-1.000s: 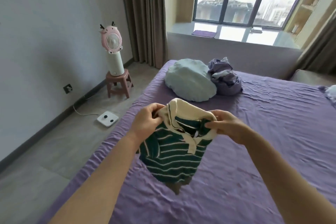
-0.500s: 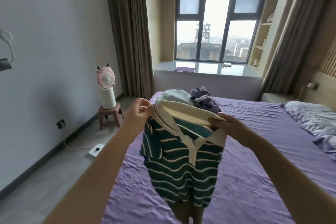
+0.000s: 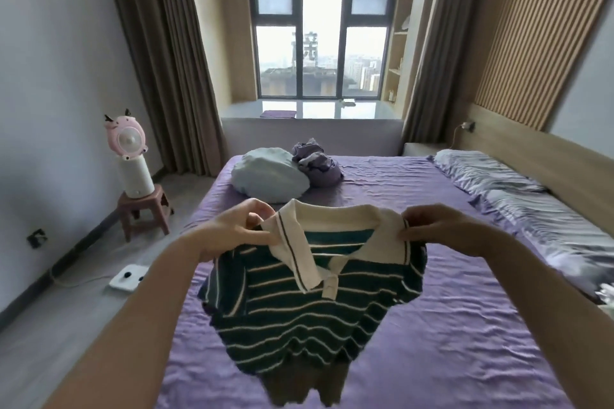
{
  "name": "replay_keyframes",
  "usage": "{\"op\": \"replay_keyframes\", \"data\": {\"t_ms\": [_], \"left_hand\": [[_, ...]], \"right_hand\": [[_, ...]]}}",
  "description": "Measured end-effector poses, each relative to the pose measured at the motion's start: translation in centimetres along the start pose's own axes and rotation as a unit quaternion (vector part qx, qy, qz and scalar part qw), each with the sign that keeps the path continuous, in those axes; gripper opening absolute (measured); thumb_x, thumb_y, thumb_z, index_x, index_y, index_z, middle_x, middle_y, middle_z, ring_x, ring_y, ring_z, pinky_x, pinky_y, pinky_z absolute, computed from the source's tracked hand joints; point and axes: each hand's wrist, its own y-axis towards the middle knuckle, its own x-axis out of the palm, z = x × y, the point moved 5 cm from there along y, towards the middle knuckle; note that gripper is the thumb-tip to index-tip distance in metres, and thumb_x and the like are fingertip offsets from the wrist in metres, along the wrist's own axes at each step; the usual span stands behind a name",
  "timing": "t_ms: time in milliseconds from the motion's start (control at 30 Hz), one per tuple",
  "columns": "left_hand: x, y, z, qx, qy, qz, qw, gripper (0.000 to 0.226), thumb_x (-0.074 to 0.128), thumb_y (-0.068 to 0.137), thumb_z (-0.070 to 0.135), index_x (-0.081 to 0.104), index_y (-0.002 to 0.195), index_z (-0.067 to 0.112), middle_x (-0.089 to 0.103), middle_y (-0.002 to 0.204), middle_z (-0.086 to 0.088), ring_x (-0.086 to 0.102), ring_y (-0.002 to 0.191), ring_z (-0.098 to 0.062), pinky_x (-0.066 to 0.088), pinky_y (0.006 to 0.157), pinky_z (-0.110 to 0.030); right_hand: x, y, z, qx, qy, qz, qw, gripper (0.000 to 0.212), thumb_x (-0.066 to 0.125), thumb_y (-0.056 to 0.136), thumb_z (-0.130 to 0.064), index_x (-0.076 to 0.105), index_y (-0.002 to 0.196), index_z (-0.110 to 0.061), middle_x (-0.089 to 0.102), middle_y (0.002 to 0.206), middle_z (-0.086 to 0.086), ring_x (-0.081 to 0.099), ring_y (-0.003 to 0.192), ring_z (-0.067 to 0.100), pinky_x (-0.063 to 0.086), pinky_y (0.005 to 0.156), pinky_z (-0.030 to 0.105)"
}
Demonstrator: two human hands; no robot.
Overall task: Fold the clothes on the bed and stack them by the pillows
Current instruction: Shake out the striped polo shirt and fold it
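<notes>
A dark green polo shirt with cream stripes (image 3: 299,319) and a cream collar hangs in the air above the purple bed (image 3: 448,335). My left hand (image 3: 237,227) pinches its left shoulder by the collar. My right hand (image 3: 438,229) pinches the right shoulder. The shirt is spread wide between them, and its hem hangs just over the sheet. Farther up the bed lie a pale blue bundle (image 3: 269,179) and a crumpled lilac garment (image 3: 317,166). Grey-lilac pillows (image 3: 518,196) line the right side by the headboard.
On the floor to the left, a pink fan (image 3: 128,156) stands on a small brown stool (image 3: 144,212), with a white scale (image 3: 128,279) and its cord nearby. Beyond the bed are a window ledge (image 3: 312,114), curtains and wall shelves.
My hands have moved apart and stretched the shirt out wide by its shoulders. The view has tilted further up, showing more of the window and the pillows.
</notes>
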Motion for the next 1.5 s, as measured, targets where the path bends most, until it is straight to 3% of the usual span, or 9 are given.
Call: {"op": "replay_keyframes", "data": {"t_ms": [67, 233, 367, 533, 667, 833, 967, 1133, 1500], "left_hand": [[1.8, 0.3, -0.6, -0.019, 0.103, -0.049, 0.993, 0.045, 0.081, 0.073, 0.019, 0.054, 0.110, 0.022, 0.066, 0.099, -0.009, 0.066, 0.091, -0.021, 0.054, 0.072, -0.024], [5.0, 2.1, -0.7, 0.043, 0.375, 0.110, 0.920, 0.020, 0.070, 0.075, 0.009, 0.060, 0.089, 0.019, 0.059, 0.079, 0.005, 0.055, 0.076, -0.015, 0.036, 0.056, -0.008], [8.0, 4.6, 0.2, 0.068, 0.252, 0.148, 0.954, 0.013, 0.076, 0.076, 0.011, 0.070, 0.076, 0.023, 0.068, 0.074, 0.006, 0.061, 0.069, -0.010, 0.042, 0.063, -0.009], [12.9, 8.2, 1.1, 0.057, 0.046, 0.155, 0.985, 0.017, 0.070, 0.083, 0.003, 0.076, 0.084, 0.019, 0.075, 0.081, -0.002, 0.067, 0.076, -0.013, 0.054, 0.072, -0.024], [18.3, 11.3, 1.5, 0.030, -0.008, 0.159, 0.987, 0.010, 0.063, 0.089, 0.012, 0.072, 0.090, 0.017, 0.071, 0.081, -0.005, 0.063, 0.073, -0.013, 0.050, 0.065, -0.024], [24.0, 13.6, 0.9, 0.010, 0.028, 0.152, 0.988, 0.007, 0.071, 0.084, 0.020, 0.071, 0.078, 0.023, 0.065, 0.068, -0.004, 0.056, 0.064, -0.012, 0.046, 0.060, -0.023], [26.2, 14.2, -1.0, -0.021, 0.087, 0.141, 0.986, 0.007, 0.070, 0.085, 0.029, 0.070, 0.079, 0.031, 0.069, 0.072, 0.001, 0.062, 0.067, -0.011, 0.049, 0.064, -0.029], [27.3, 14.7, -3.0, -0.061, 0.079, 0.126, 0.987, 0.008, 0.069, 0.085, 0.030, 0.070, 0.079, 0.036, 0.070, 0.068, 0.004, 0.062, 0.060, -0.004, 0.047, 0.057, -0.020], [25.0, 21.1, -8.6, -0.121, 0.111, 0.135, 0.977, 0.014, 0.060, 0.091, 0.032, 0.071, 0.086, 0.024, 0.070, 0.082, 0.004, 0.063, 0.080, -0.014, 0.047, 0.072, -0.029]], "right_hand": [[-1.1, -2.1, 1.0, 0.005, -0.024, 0.060, 0.998, 0.017, 0.072, 0.078, -0.011, 0.062, 0.088, -0.001, 0.060, 0.073, 0.008, 0.056, 0.071, 0.017, 0.047, 0.065, 0.025], [-5.0, -5.2, 2.4, -0.019, -0.238, 0.172, 0.956, 0.013, 0.067, 0.085, -0.023, 0.056, 0.086, -0.017, 0.053, 0.072, -0.004, 0.050, 0.069, 0.013, 0.040, 0.063, 0.022], [-8.2, -6.1, 4.3, 0.017, -0.371, 0.121, 0.920, 0.015, 0.066, 0.085, -0.034, 0.054, 0.079, -0.028, 0.054, 0.074, -0.011, 0.052, 0.074, 0.012, 0.039, 0.065, 0.020], [-12.8, -9.4, 10.9, 0.109, -0.280, -0.047, 0.953, 0.008, 0.072, 0.080, -0.033, 0.067, 0.085, -0.038, 0.068, 0.084, -0.012, 0.057, 0.072, -0.004, 0.041, 0.068, 0.013], [-17.3, -9.9, 16.2, 0.073, -0.204, 0.033, 0.976, 0.008, 0.067, 0.086, -0.024, 0.073, 0.091, -0.022, 0.071, 0.086, 0.009, 0.059, 0.074, 0.012, 0.042, 0.068, 0.026], [-19.2, -9.1, 22.0, 0.029, -0.165, 0.113, 0.979, 0.021, 0.061, 0.090, -0.015, 0.063, 0.076, -0.030, 0.059, 0.063, -0.011, 0.051, 0.058, -0.004, 0.038, 0.059, 0.015], [-19.5, -8.3, 26.1, 0.024, -0.166, 0.117, 0.979, 0.009, 0.058, 0.092, -0.017, 0.065, 0.088, -0.020, 0.066, 0.079, -0.003, 0.061, 0.076, 0.008, 0.041, 0.066, 0.018], [-19.0, -7.5, 28.8, 0.042, -0.143, 0.108, 0.983, 0.019, 0.056, 0.093, -0.019, 0.061, 0.083, -0.035, 0.065, 0.078, -0.012, 0.059, 0.072, -0.001, 0.042, 0.062, 0.014], [-16.5, -0.9, 31.8, 0.084, -0.139, 0.117, 0.980, 0.013, 0.055, 0.093, -0.030, 0.066, 0.089, -0.023, 0.065, 0.080, -0.006, 0.057, 0.074, 0.008, 0.041, 0.065, 0.021]]}}
